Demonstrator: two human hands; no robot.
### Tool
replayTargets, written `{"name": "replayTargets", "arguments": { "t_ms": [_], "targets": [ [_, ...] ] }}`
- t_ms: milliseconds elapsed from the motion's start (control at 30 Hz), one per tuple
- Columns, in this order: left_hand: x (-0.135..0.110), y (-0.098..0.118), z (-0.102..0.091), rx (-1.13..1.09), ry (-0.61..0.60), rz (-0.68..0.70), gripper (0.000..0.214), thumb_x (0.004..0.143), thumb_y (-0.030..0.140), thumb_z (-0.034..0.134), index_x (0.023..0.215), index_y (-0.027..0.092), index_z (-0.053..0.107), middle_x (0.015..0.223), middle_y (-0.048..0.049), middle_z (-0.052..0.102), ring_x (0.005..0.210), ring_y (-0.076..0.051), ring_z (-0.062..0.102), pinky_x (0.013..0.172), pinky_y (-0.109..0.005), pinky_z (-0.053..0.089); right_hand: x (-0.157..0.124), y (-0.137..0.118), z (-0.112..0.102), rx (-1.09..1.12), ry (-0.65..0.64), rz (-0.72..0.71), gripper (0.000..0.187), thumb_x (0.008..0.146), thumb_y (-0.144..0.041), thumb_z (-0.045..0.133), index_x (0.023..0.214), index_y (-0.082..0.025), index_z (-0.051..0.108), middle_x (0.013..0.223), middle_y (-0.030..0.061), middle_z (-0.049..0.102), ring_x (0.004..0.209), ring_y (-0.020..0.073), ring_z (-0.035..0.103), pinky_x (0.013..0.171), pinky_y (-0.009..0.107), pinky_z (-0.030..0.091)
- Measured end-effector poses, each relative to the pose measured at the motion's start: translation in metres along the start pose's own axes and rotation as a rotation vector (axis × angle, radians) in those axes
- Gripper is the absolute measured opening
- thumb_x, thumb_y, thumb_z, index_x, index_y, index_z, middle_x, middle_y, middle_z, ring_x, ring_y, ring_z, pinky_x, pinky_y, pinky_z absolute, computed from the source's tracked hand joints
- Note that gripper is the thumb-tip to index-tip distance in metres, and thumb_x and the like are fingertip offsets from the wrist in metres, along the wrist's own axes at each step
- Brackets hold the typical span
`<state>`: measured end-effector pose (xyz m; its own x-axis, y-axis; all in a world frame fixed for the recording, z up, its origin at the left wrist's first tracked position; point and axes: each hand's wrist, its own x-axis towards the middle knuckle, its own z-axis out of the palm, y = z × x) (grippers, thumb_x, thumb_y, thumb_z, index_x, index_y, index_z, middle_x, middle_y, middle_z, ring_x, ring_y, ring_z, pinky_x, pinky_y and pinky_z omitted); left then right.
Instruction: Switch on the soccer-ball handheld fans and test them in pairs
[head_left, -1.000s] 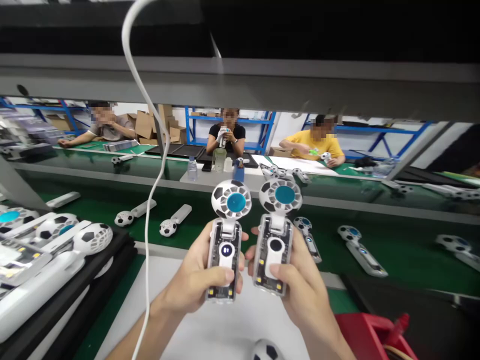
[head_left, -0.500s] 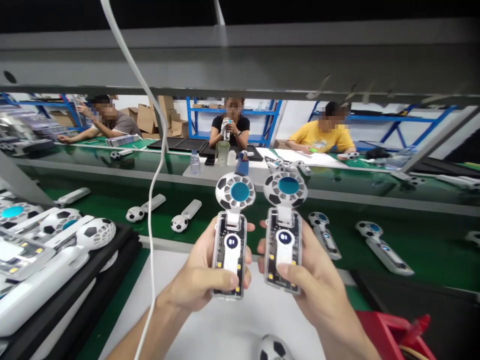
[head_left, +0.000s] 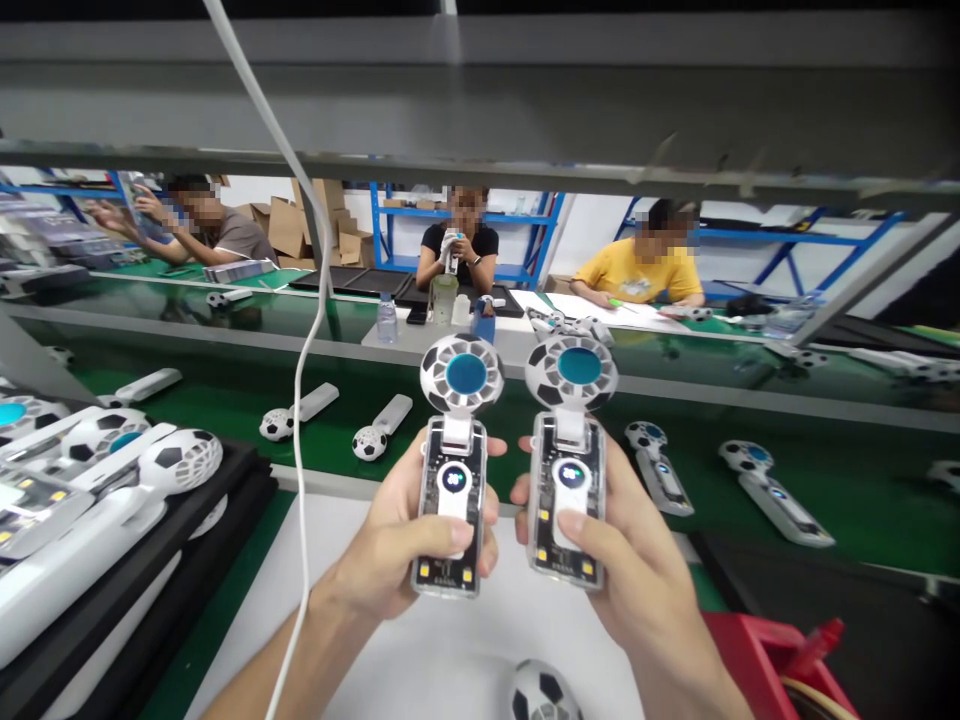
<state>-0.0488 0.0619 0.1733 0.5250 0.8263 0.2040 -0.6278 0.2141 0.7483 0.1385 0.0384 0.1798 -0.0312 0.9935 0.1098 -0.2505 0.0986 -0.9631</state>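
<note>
My left hand [head_left: 397,550] grips a handheld fan [head_left: 453,455] upright by its clear handle, thumb pressed across the white panel below its lit round screen. My right hand [head_left: 630,570] grips a second handheld fan [head_left: 568,450] the same way, thumb on the panel under its lit screen. Both fans have football-patterned heads with teal centres and stand side by side over the white mat [head_left: 450,650].
A black tray [head_left: 187,540] of more fans lies at the left. A white cable [head_left: 300,400] hangs down left of my hands. Several fans rest on the green conveyor [head_left: 750,480]. A red bin [head_left: 757,660] sits lower right. Three people work across the belt.
Both fans stayed upright in my hands. The right fan's screen, dark a second ago, is lit. My view has tilted slightly.
</note>
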Motion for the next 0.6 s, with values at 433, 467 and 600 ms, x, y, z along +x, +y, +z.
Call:
{"name": "replayTargets", "arguments": {
  "t_ms": [433, 467, 600],
  "targets": [
    [-0.0006, 0.0000, 0.0008, -0.033, 0.022, 0.025, 0.051, 0.075, 0.020, 0.076, 0.124, 0.023, 0.060, 0.085, -0.0012, 0.063, 0.059, -0.014, 0.065, 0.053, -0.026, 0.047, -0.0003, -0.0002, -0.0023, 0.011, -0.031, -0.005, 0.070, 0.088, -0.035, 0.067, 0.149, -0.032, 0.032, 0.100, 0.0047, 0.069, 0.074, 0.0196, 0.065, 0.066, 0.032, 0.054],
    [-0.0003, -0.0004, 0.0005, -0.037, 0.018, 0.025, 0.052, 0.075, 0.019, 0.076, 0.124, 0.023, 0.060, 0.085, -0.0011, 0.063, 0.059, -0.014, 0.065, 0.053, -0.025, 0.047, 0.0003, 0.0001, -0.0019, 0.015, -0.028, -0.014, 0.070, 0.088, -0.035, 0.068, 0.148, -0.031, 0.033, 0.100, 0.0048, 0.069, 0.075, 0.0198, 0.065, 0.066, 0.032, 0.054],
    [0.0020, -0.0024, -0.0013, -0.047, -0.012, 0.039, 0.043, 0.083, 0.033, 0.072, 0.122, 0.020, 0.061, 0.081, -0.0020, 0.065, 0.056, -0.014, 0.065, 0.051, -0.024, 0.049, 0.0033, 0.0006, 0.0014, 0.055, 0.012, -0.070, 0.038, 0.089, -0.039, 0.066, 0.123, -0.025, 0.053, 0.094, 0.0050, 0.068, 0.067, 0.0185, 0.064, 0.055, 0.029, 0.051]
  ]
}}
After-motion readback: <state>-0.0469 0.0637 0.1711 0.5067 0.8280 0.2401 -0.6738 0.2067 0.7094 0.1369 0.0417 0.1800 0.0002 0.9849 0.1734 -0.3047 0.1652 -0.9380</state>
